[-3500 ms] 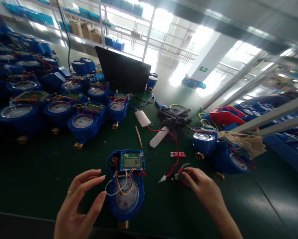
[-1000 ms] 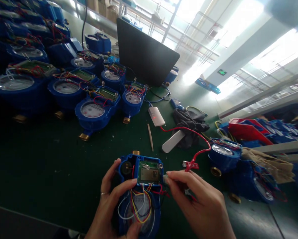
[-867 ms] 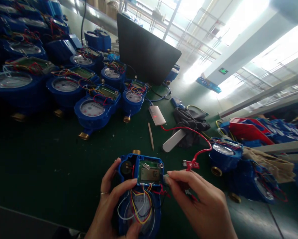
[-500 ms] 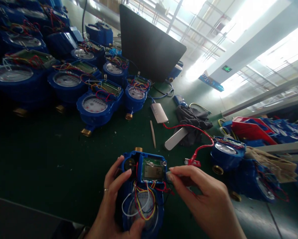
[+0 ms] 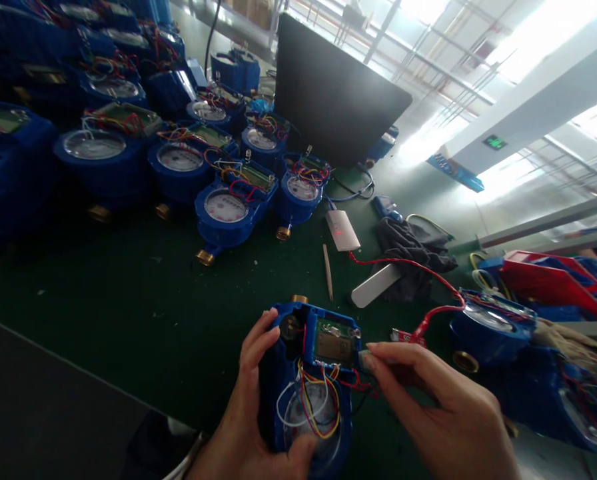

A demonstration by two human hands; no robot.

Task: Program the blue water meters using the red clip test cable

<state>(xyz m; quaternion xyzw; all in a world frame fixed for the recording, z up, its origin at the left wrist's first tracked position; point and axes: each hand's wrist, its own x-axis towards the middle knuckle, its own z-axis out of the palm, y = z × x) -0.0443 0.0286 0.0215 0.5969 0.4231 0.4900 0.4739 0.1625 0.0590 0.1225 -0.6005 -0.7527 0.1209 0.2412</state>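
Note:
A blue water meter [image 5: 348,413] lies at the table's front, its lid off, showing a circuit board with a display [image 5: 334,348]. Loose red, yellow, white and black wires [image 5: 323,407] loop over its round dial. My left hand [image 5: 258,393] wraps the meter's left side, thumb low on the dial, fingers near the round black part [image 5: 291,327]. Beside the display housing's right edge, my right hand [image 5: 428,393] pinches a small pale piece [image 5: 364,360]; its kind is too small to make out. Whether the piece touches the housing I cannot tell.
More blue meters [image 5: 226,217] crowd the left and back. A white box [image 5: 342,230] joins a red cable [image 5: 403,261] ending near a red board [image 5: 401,336]. Tweezers [image 5: 327,273], a pale flat bar [image 5: 376,285], dark cloth [image 5: 413,247] and a dark screen [image 5: 336,93] stand beyond.
The view has swung left, so everything appears further right. Red lights now show on the white box. Both hands keep their grip, with the pale piece still beside the display housing.

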